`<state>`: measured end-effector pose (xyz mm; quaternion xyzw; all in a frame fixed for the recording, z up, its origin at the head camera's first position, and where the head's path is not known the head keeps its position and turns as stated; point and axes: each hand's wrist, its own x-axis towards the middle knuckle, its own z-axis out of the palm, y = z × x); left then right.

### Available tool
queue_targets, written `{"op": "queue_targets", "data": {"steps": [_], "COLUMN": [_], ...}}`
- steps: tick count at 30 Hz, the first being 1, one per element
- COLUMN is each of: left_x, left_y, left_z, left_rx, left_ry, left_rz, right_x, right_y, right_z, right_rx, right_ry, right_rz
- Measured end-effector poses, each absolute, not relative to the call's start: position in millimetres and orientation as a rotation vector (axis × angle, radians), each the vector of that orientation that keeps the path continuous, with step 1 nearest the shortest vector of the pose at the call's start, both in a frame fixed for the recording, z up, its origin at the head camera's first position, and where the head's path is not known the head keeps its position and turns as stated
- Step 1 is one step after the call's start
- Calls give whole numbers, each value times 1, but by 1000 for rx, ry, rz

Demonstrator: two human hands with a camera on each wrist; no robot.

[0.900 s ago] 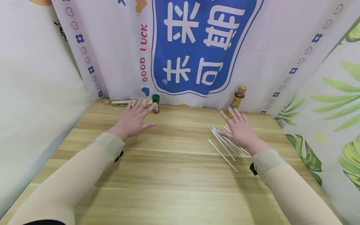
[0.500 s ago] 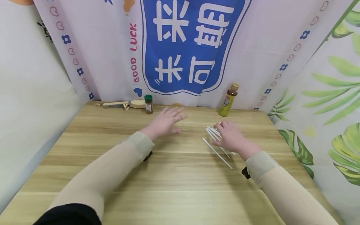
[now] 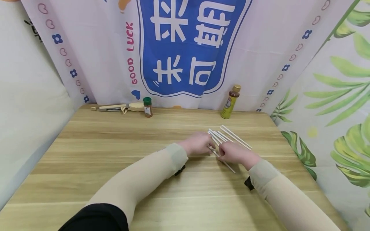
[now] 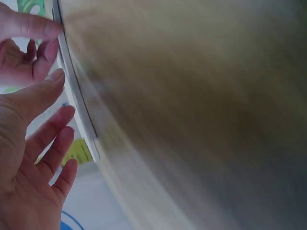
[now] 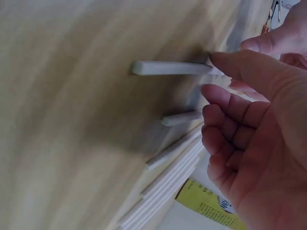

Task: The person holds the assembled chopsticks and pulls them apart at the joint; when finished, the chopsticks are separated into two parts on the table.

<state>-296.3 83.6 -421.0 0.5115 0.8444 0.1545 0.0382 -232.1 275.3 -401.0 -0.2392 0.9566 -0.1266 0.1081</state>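
Note:
Several thin white sticks, like chopsticks (image 3: 235, 137), lie slanted on the wooden table. One stick (image 3: 229, 166) lies apart on the near side, and both hands are at it. My left hand (image 3: 199, 143) is by its far part; in the left wrist view the thumb tip is at the stick (image 4: 79, 100) and the other fingers are spread loosely. My right hand (image 3: 232, 152) is further along; in the right wrist view its thumb touches the stick (image 5: 168, 68), a gap shows below it to the bent index finger, and the other fingers are loosely curled.
At the back left stand a green-capped spice jar (image 3: 147, 107) and, beside it, lying wooden utensils (image 3: 136, 106) with metal tongs. A yellow-labelled bottle (image 3: 228, 104) stands at the back right. A printed cloth (image 3: 110, 64) hangs behind the wooden table (image 3: 115, 134).
My left hand has swept right from beside the spice jar to the near stick. My right hand has come down and toward me from over the sticks. The camera view has shifted rightward.

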Motion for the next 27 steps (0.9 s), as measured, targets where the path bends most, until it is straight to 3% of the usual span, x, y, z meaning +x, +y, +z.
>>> {"op": "queue_targets", "data": {"steps": [12,22,27], "left_x": [-294,-302,-301], "left_y": [88,38,10], "left_z": [-429,-415,-397], "left_rx": [1530,1188,1083], "left_ry": [2548,2382,2443], "left_rz": [526,830,870], "right_x": [-235,-253,-258], "right_y": [261,230,206], "right_z": [-404,-400,-391], "right_rx": [-751,-951,-893], "right_ry": [2813,2890,2903], "right_rz": [-414,-524,-610]}}
